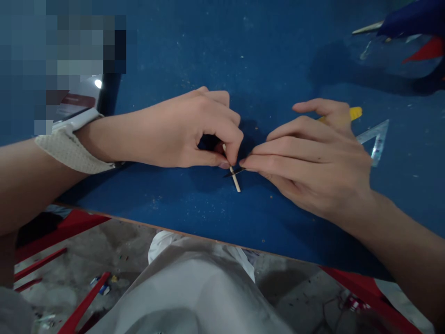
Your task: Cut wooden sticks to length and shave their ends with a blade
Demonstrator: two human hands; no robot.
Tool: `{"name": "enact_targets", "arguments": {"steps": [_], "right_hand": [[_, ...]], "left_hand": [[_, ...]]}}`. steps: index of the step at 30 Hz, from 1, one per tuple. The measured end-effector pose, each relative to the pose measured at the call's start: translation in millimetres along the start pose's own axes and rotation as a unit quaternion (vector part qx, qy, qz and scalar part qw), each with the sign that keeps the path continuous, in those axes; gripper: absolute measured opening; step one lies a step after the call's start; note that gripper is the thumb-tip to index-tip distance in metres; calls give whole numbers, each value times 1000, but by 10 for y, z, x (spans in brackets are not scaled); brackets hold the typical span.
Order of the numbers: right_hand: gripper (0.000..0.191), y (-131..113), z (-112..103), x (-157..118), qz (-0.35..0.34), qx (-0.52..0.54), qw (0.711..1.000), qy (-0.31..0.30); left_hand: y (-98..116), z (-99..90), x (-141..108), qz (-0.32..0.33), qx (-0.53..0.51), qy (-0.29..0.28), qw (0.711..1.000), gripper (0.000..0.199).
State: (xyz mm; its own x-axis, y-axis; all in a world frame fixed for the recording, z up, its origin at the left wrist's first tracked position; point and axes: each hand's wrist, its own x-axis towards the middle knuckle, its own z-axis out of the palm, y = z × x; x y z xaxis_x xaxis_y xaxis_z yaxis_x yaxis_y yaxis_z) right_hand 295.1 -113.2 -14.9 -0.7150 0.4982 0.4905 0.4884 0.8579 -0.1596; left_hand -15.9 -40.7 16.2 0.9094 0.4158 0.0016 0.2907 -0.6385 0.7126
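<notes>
My left hand [205, 130] pinches a thin pale wooden stick [236, 182] between thumb and index finger, its lower end pointing down toward the table's near edge. A dark thin blade [228, 175] crosses the stick just below those fingertips. My right hand [309, 157] is closed round a yellow-handled cutter [356, 113], with its fingertips on the blade. The handle's yellow end sticks out behind the right index finger and knuckles; most of the cutter is hidden by the hand.
Both hands are over a blue table [208, 208]. A clear set square [378, 141] lies right of my right hand. At the upper right is a dark blue tool with a pointed metal tip [368, 28]. A phone-like device [78, 99] lies at the upper left, partly pixelated.
</notes>
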Motion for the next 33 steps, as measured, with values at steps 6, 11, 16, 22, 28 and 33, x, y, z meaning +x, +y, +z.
{"name": "enact_targets", "arguments": {"steps": [6,11,16,22,28,33], "right_hand": [[21,-52,45,56,-7,8,1000,2],[19,-68,21,21,17,24,999,32],[19,-67,15,-21,26,22,999,29],[16,-86,106,-18,22,-2,998,61],[18,-79,103,-26,25,-5,998,54],[20,-81,101,-29,12,-1,999,46]], "left_hand": [[-36,23,-4,-20,2,1,1000,20],[-51,14,-29,-9,6,-6,1000,23],[-50,11,-43,-10,-5,-1,1000,23],[-52,11,-42,-4,-18,4,1000,22],[-48,12,-35,2,-18,8,1000,24],[-20,5,-3,-7,-14,4,1000,26]]}}
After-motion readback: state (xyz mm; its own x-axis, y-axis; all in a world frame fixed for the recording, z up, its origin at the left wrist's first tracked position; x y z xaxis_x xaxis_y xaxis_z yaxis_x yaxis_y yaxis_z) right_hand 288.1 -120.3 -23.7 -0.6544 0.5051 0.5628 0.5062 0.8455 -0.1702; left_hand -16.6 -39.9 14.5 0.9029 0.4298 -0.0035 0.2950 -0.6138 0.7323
